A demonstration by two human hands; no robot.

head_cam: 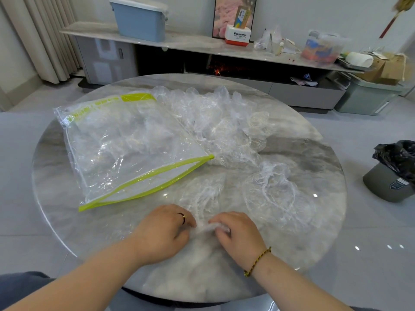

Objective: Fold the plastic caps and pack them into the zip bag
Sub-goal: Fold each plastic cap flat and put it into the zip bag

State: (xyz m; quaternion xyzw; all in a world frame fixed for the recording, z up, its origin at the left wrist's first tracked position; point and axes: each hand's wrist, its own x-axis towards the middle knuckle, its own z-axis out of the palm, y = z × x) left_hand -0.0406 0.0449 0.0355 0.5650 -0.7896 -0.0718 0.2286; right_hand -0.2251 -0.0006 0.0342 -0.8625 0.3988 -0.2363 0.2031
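Left hand point(164, 230): slim gold ring point(183, 217) on one finger.
Right hand point(238, 234): braided cord bracelet point(258, 261), yellow and dark strands, at the wrist.
Forearms: bare to the frame's edge.
Clothing: dark blue-grey cloth point(22, 286), lower left.

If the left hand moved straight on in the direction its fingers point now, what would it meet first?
Most likely the bunched plastic cap that the left hand pinches. Close behind it comes the right hand, though one view leaves the depth unsure.

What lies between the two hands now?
In the head view, a bunched clear plastic cap lies between the left hand and the right hand; both pinch it.
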